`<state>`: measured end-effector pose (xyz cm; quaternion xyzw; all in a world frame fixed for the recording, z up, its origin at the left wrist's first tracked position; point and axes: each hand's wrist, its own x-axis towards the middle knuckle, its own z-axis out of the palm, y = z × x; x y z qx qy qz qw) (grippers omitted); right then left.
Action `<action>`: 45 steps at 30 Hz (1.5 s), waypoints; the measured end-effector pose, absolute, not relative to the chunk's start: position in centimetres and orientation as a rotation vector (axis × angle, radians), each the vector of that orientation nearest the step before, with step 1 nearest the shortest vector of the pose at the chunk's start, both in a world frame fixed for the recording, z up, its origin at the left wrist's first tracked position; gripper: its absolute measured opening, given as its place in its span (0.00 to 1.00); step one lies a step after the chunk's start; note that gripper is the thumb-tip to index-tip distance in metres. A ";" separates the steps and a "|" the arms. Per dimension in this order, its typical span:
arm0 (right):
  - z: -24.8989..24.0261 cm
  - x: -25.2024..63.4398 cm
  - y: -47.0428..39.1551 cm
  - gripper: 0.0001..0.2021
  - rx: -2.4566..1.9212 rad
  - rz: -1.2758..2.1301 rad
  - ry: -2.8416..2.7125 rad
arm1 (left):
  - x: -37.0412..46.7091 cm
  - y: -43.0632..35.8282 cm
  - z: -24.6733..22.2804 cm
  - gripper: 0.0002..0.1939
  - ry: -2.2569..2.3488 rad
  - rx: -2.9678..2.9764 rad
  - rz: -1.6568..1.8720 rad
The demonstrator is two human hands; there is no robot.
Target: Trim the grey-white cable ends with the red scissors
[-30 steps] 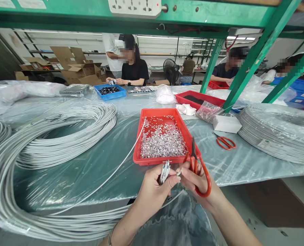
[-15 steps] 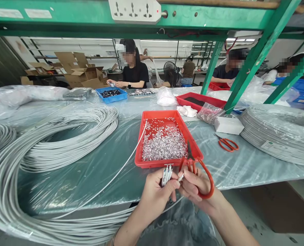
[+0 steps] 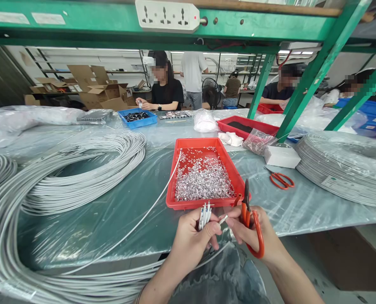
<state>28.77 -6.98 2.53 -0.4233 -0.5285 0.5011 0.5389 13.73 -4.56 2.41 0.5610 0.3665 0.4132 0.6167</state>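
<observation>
My left hand (image 3: 194, 236) is closed around a bunch of white cable ends (image 3: 205, 216), which stick up past the fingers. Between its thumb and forefinger it pinches one separate cable end (image 3: 222, 219), pointing right. My right hand (image 3: 254, 232) holds orange-handled scissors (image 3: 246, 202), blades upward, with the handles hooked over the fingers. Its thumb and fingertips are close to the single cable end; whether they touch it I cannot tell. Just beyond both hands stands a red tray (image 3: 172, 190) holding many small shiny metal pieces (image 3: 203, 181).
Large coils of grey-white cable (image 3: 89, 181) lie at the left, one strand reaching over the tray. At the right are another cable coil (image 3: 343, 169), a second pair of scissors (image 3: 281, 180) and a white box (image 3: 282, 156). A green frame post (image 3: 314, 80) rises there. Co-workers sit beyond.
My right hand has drawn slightly right from the single cable end, and the scissors have turned more upright. In the background a person in a white shirt now stands in view.
</observation>
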 end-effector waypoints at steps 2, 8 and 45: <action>2.6 28.7 -7.0 0.08 -1.022 1.167 -1.292 | 13.6 -4.5 2.5 0.08 0.830 1.260 0.959; 3.0 28.4 -6.5 0.15 -1.117 1.056 -1.421 | 13.2 -5.0 2.2 0.10 0.609 1.194 0.585; 1.4 31.9 -7.6 0.33 -1.322 0.915 -1.727 | 12.1 -3.1 1.8 0.16 0.900 1.318 1.135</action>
